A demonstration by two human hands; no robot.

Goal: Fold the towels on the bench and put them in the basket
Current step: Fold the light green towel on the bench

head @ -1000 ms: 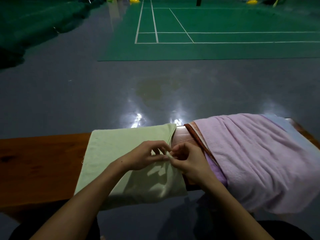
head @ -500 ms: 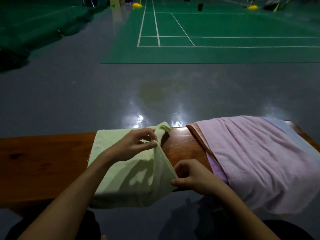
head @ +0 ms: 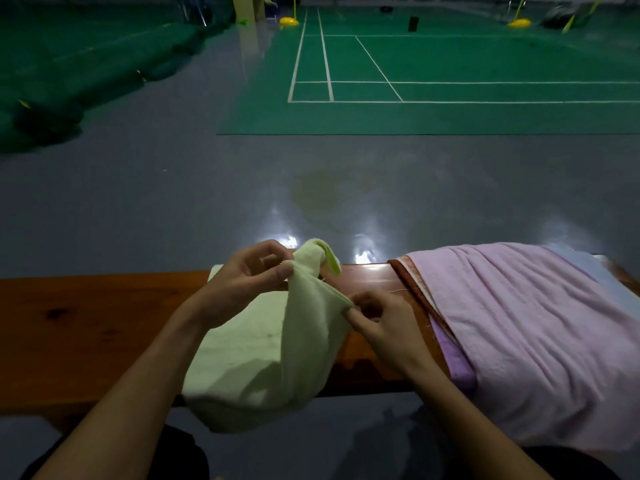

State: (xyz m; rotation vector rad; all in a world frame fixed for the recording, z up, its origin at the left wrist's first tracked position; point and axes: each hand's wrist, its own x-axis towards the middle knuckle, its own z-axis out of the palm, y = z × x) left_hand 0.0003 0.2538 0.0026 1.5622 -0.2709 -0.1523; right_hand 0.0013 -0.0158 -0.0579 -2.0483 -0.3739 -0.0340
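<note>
Pale green cloth towel (head: 263, 355), frame centre: far corner now lifted by left hand (head: 249, 275)'s pinch, right hand (head: 377, 323) pinching near edge; fold underway on brown wooden bench (head: 86, 323).

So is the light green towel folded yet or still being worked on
Not folded flat yet. The light green towel is lifted at one edge, pinched by the left hand and right hand, its near end drooping off the bench.
</note>
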